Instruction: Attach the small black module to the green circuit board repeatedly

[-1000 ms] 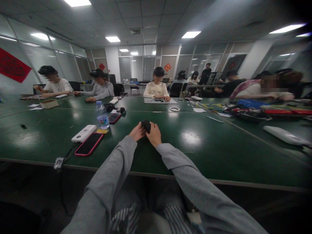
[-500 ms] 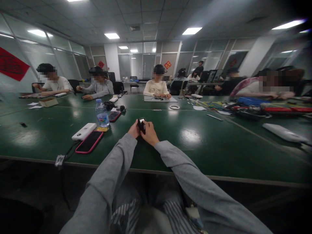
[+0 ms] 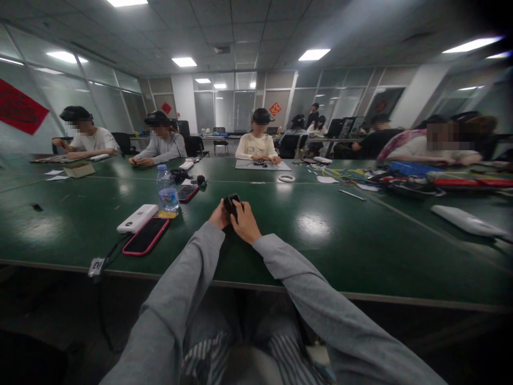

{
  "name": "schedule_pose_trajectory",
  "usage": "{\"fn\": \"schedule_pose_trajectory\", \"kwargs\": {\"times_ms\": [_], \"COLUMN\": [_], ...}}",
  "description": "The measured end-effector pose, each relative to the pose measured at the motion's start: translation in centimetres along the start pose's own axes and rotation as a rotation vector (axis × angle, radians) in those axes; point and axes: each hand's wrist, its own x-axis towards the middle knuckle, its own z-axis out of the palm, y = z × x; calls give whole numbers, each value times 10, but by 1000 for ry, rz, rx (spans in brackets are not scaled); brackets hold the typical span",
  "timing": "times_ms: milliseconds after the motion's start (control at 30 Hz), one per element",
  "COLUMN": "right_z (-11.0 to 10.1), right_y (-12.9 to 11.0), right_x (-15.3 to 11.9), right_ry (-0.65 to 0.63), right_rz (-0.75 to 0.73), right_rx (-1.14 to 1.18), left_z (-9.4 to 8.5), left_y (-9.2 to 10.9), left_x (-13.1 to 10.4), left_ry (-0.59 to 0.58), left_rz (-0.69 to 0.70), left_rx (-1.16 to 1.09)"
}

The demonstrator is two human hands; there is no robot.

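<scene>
While both the left hand [image 3: 220, 216] and right hand [image 3: 245, 223] grip a small black object [image 3: 231, 203], a capped water bottle [image 3: 167, 190], part full, stands nearby on the green table [image 3: 320, 240].

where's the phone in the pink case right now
The phone in the pink case lies flat on the green table, left of the person's left hand, touching the white power bank.
</scene>
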Motion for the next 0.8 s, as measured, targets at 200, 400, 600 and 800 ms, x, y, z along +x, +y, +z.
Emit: {"fn": "schedule_pose_trajectory", "kwargs": {"times_ms": [200, 400, 600, 800], "right_z": [-9, -6, -9, -14], "right_y": [10, 41, 47, 55], "right_x": [6, 16, 15, 13], "right_ry": [134, 31, -135, -126], "right_rz": [116, 812, 890, 823], "right_rx": [268, 1098, 1448, 1212], "left_z": [-2, 3, 7, 4], "left_y": [4, 6, 5, 5], "left_x": [-4, -12, -14, -13], "left_ry": [77, 42, 67, 44], "left_rz": [-38, -36, -28, -16], "left_rx": [53, 79, 126, 143]}}
